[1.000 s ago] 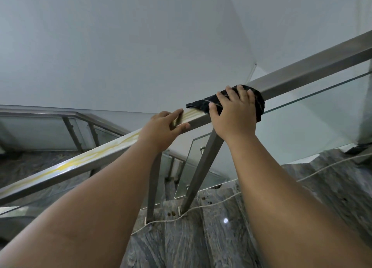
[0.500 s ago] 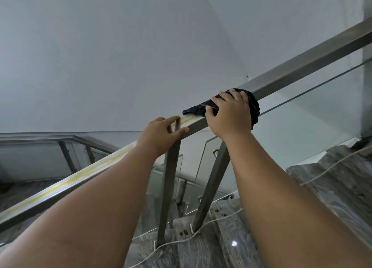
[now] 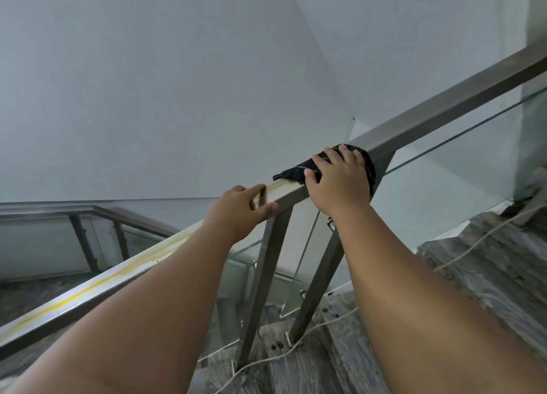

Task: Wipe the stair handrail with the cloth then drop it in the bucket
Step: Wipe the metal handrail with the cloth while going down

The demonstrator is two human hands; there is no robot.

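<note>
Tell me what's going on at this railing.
A person is wiping the stair handrail. The right hand presses a black cloth flat onto the rail's top, while the left hand rests on the rail just below it. A yellow streak runs along the rail downhill of the cloth, not yet wiped. No bucket is in view.

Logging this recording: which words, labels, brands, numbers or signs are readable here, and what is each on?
None: no readable text on the handrail, the black cloth, the wall, the glass panel or the stair treads. The yellow streak along the handrail is a smear, not lettering.
</note>
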